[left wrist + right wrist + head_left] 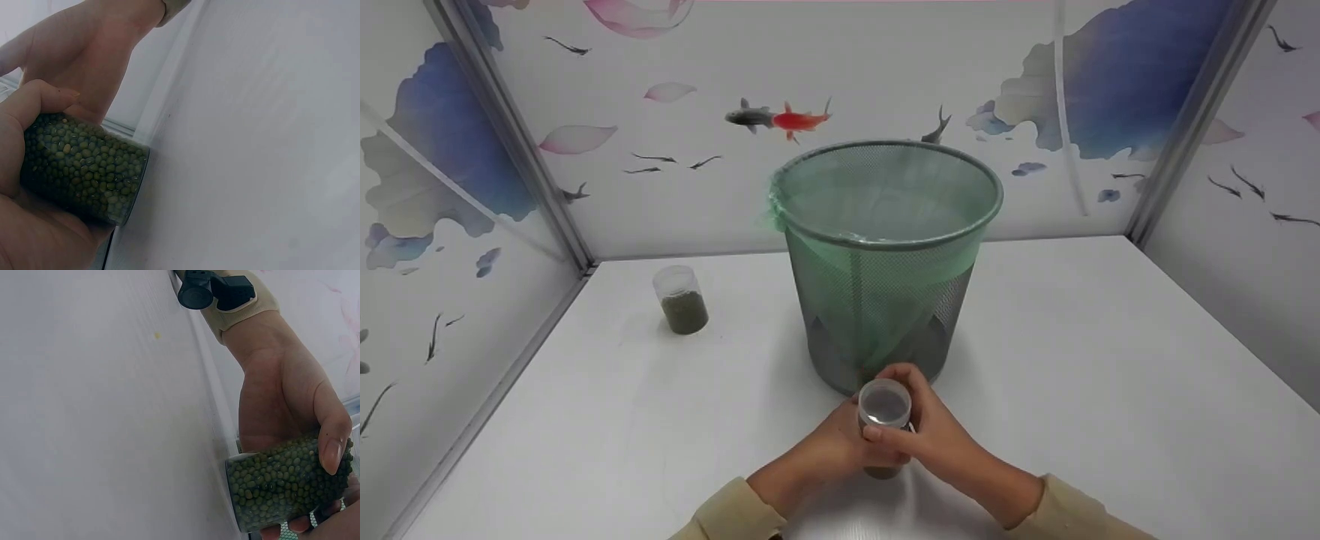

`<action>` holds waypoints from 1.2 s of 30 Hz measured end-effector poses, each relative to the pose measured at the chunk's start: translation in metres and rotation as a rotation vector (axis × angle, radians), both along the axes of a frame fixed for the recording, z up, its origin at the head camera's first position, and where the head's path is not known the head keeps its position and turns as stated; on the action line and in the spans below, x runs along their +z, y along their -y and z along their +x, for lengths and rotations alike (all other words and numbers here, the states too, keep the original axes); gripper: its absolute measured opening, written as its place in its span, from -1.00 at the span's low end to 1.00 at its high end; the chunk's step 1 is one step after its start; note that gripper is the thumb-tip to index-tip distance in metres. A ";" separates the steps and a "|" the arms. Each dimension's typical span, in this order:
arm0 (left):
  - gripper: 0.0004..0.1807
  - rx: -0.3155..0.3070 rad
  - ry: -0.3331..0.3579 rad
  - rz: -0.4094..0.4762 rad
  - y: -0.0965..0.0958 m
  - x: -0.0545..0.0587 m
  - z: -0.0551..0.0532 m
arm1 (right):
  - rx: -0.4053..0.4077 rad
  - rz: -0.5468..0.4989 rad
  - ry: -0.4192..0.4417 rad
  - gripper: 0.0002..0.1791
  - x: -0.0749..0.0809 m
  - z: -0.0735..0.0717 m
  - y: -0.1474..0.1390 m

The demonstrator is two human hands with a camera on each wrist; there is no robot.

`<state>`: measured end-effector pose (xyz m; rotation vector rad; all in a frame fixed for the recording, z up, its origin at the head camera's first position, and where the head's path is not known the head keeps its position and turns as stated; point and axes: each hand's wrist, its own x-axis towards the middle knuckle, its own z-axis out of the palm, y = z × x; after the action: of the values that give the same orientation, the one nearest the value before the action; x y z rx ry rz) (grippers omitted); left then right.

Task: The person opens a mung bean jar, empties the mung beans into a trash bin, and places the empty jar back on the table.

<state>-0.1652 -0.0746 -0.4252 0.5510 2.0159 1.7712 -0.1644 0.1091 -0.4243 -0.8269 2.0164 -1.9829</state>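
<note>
Note the fingers of the left hand, curled round the bean-filled lower part of the clear jar and holding it; note also the thumb and fingers of the right hand, bent round the same jar higher up, close to the rim. Treat the low hold as the anchor: press firmly enough to stop any turning, without squeezing the wall. Save the upper hold for finer work at the top, thumb set against the fingers opposite. Cannot tell from the head view whether to count that top as capped or bare, so best to handle it as loose: hold upright, and mind the green beans, crowded against the wall in the left-wrist view. Look for the jar at the lower middle of the head frame, in front of the mesh bin; avoid knocking the bin with knuckles. Make any tilt slow and small over the white table, for fear of spilling and rolling. Farther out, leave undisturbed the green bag lining the bin at upper middle, and steer sleeves well clear of the second jar at middle left.
</note>
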 end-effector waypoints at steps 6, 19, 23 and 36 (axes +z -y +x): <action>-0.27 0.003 -0.003 -0.006 0.000 0.000 0.000 | -0.011 0.010 0.017 -0.34 0.002 0.001 0.000; -0.30 0.020 -0.050 -0.068 -0.002 0.001 -0.001 | -0.027 0.076 0.027 -0.38 0.004 0.001 -0.002; -0.31 0.022 -0.047 -0.066 -0.002 0.000 -0.001 | -0.028 0.077 0.024 -0.37 0.005 0.002 -0.002; -0.26 0.010 -0.031 -0.038 -0.001 0.000 0.000 | -0.020 0.036 0.009 -0.20 0.002 0.002 -0.001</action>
<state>-0.1654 -0.0740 -0.4252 0.5602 2.0719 1.7373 -0.1629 0.1098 -0.4221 -0.7918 2.0574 -1.9513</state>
